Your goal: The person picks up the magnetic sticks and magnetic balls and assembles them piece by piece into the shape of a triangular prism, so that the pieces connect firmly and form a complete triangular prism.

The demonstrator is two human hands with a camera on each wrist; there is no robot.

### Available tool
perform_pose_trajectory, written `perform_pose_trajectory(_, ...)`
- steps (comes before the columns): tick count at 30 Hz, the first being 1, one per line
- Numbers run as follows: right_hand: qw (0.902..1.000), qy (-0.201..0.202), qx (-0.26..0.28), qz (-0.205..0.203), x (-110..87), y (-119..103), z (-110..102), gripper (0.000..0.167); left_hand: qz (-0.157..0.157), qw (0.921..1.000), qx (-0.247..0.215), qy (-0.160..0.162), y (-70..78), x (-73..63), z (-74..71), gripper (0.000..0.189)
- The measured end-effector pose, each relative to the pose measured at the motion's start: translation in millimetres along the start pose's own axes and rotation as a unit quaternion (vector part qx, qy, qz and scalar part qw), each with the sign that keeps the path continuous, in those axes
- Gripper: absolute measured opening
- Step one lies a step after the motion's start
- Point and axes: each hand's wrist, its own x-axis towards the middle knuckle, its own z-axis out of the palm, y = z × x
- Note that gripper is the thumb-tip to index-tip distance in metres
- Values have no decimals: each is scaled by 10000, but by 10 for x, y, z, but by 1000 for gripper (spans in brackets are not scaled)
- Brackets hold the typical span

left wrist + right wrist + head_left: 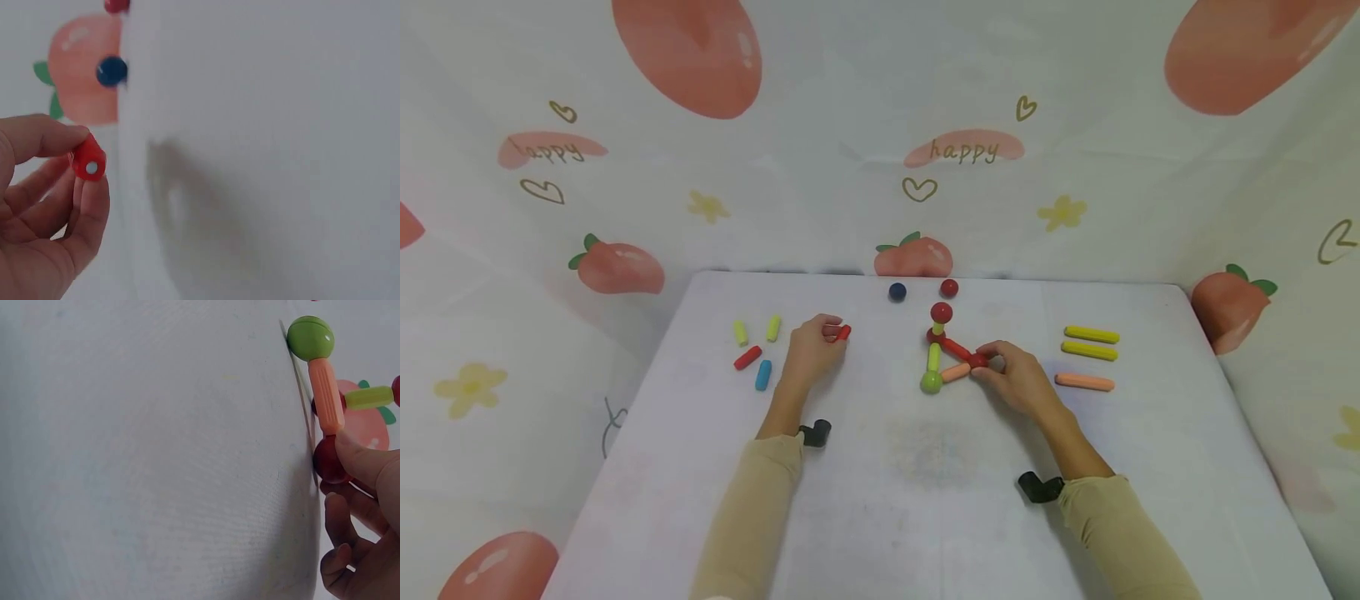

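Note:
My left hand point(808, 354) pinches a short red rod point(844, 332) between thumb and fingers above the table; a pale round dot shows on the end of the rod point(91, 164) in the left wrist view. With thumb and fingers, my right hand point(1021, 379) holds a red ball point(331, 461) at one corner of a triangle of rods and balls. An orange rod point(956, 372) joins that ball to a green ball point(931, 382). A red rod point(955, 348) and a light green rod point(933, 357) form the other sides. From the far corner a short light green rod stands upright, topped by a red ball point(942, 312).
Behind the triangle lie a dark blue ball point(897, 292) and a loose red ball point(949, 287). Left of my left hand are two light green rods point(773, 328), a red rod point(748, 358) and a blue rod point(763, 375). Yellow rods point(1090, 351) and an orange rod point(1084, 382) lie right.

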Motion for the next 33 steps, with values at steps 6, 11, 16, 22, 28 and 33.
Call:
perform_pose_trajectory(6, 9999, 110, -69, -7, -1, 17, 4, 41, 975, 9922, -773, 56, 273, -209, 359, 27)
perform_pose_trajectory(11, 9999, 161, -24, -29, -3, 15, 5, 41, 1271, 9826, -1311, -333, 410, -355, 671, 28)
perform_pose_trajectory(16, 9998, 174, -33, -21, -5, 23, 13, 41, 1222, 9772, -1579, -726, 466, -429, 879, 28)
perform_pose_trajectory(22, 9998, 181, -48, -71, -7, 32, 19, 42, 1495, 9702, -1694, -870, 453, -453, 1014, 24)
perform_pose_trajectory(28, 9999, 138, -64, 16, -3, 23, 20, 43, 1719, 9664, -1720, -836, 421, -438, 1039, 23)
perform_pose_trajectory(33, 9999, 138, -79, 17, 0, 17, 23, 43, 1677, 9684, -1607, -913, 415, -431, 1015, 24)
